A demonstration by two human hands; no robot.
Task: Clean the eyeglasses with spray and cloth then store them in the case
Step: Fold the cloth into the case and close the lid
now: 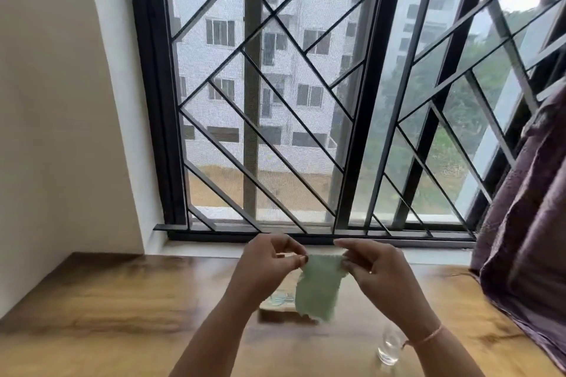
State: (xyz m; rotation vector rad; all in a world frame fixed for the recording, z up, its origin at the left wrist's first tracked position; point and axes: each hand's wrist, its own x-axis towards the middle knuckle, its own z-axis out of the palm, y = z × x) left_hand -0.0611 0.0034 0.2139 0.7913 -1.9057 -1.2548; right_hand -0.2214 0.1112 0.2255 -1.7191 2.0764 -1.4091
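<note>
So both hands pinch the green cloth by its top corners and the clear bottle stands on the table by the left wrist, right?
Not quite. In the head view the clear bottle stands on the table by the right wrist, not the left. The left hand and the right hand do pinch the green cloth by its top corners.

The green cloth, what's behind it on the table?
Behind the cloth a flat tan case sticks out left, with what looks like glasses on it. Their right parts are covered.
</note>
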